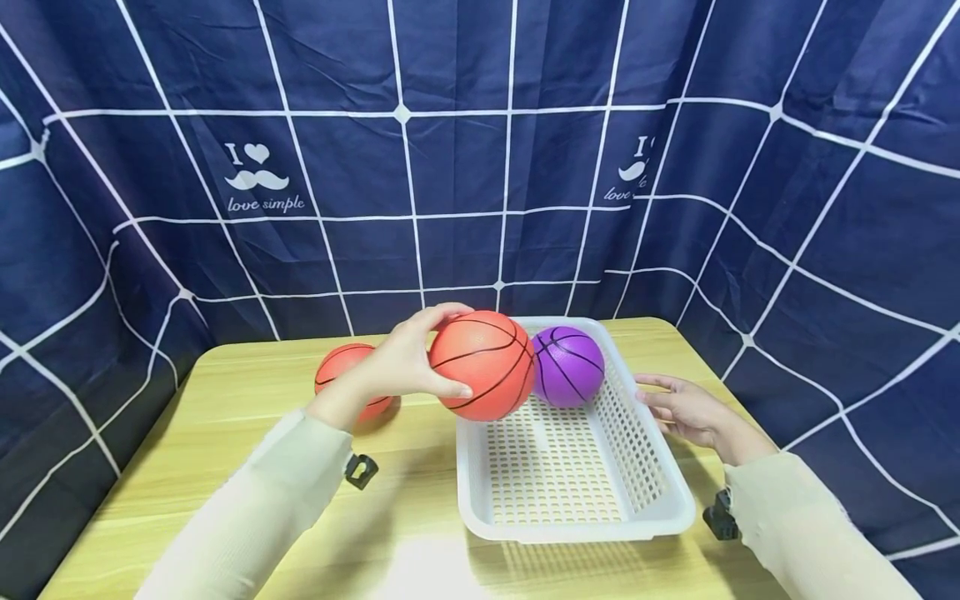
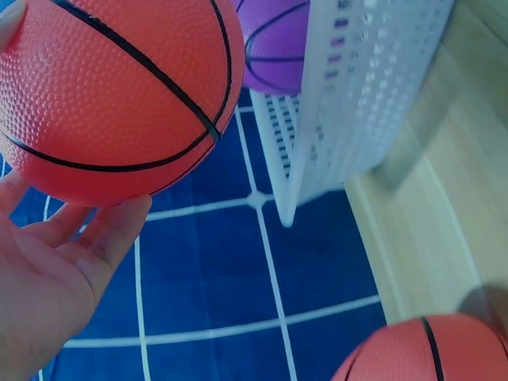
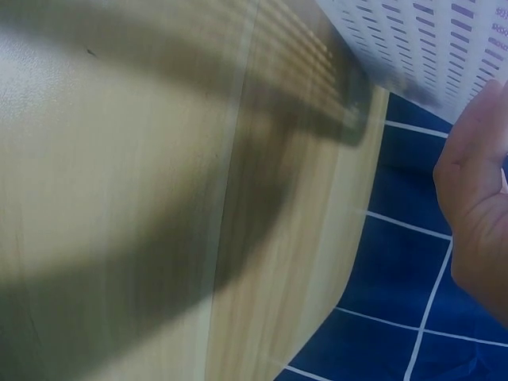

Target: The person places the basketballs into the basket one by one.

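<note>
My left hand (image 1: 408,354) grips a red-orange toy basketball (image 1: 483,367) with black seams, holding it up at the left rim of a white plastic basket (image 1: 573,532). In the left wrist view the thumb and fingers (image 2: 119,230) spread around this ball (image 2: 119,95). Inside the basket, toward its far end, lies a purple basketball (image 1: 570,367). At the basket's right side is my right hand (image 1: 686,410), its fingers loosely extended with the tips right at the rim. The right wrist view shows that hand (image 3: 480,182) beside the perforated wall.
A second red-orange basketball (image 1: 343,367) sits on the wooden table (image 1: 225,433) left of the basket, partly hidden behind my left hand. A dark blue curtain (image 1: 450,167) with white lines surrounds the table at the back and sides.
</note>
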A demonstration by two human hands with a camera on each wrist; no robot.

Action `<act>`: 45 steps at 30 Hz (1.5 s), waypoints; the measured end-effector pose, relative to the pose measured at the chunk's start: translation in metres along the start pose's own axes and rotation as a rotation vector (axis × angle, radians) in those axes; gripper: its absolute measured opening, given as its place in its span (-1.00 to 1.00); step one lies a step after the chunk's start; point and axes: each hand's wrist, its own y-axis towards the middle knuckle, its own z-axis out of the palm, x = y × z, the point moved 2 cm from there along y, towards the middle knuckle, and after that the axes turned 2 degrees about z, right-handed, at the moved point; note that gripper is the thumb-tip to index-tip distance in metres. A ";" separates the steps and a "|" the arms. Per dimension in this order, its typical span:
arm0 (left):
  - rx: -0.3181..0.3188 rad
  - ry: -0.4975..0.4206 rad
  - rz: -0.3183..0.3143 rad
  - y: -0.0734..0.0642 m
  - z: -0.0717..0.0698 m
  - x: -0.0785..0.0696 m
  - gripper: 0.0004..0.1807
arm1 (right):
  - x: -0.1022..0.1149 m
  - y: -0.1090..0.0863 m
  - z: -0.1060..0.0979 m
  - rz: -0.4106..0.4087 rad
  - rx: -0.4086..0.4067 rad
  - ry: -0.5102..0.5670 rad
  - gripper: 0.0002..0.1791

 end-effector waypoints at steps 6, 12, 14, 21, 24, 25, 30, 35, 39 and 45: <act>0.042 0.014 0.032 0.019 0.024 -0.004 -0.05 | -0.001 0.002 -0.001 0.000 0.004 0.001 -0.28; 0.127 -0.019 0.038 0.035 0.052 -0.008 -0.04 | -0.001 0.002 -0.002 -0.002 0.009 0.014 -0.30; 0.156 -0.018 0.048 0.039 0.061 -0.008 -0.04 | -0.001 0.002 -0.002 0.000 0.006 0.017 -0.31; 0.238 0.056 0.047 0.052 0.088 -0.011 -0.05 | -0.001 0.001 -0.001 0.001 0.008 0.019 -0.32; 0.273 0.108 0.026 0.055 0.096 -0.015 -0.03 | 0.000 0.001 -0.001 -0.001 0.011 0.016 -0.32; 0.288 0.123 0.018 0.055 0.099 -0.016 -0.03 | 0.000 0.001 -0.001 -0.001 0.010 0.015 -0.32; 0.365 0.186 -0.003 0.055 0.113 -0.020 -0.02 | 0.001 0.001 0.000 -0.003 0.007 0.012 -0.35; 0.427 0.245 -0.015 0.055 0.126 -0.022 -0.02 | 0.001 0.000 0.000 -0.007 0.011 0.006 -0.34; 0.459 0.288 -0.015 0.054 0.133 -0.023 -0.02 | 0.001 0.000 0.000 -0.008 0.013 0.005 -0.34; 0.510 0.313 -0.016 0.050 0.144 -0.020 -0.01 | 0.000 0.001 -0.001 -0.011 0.010 0.005 -0.34</act>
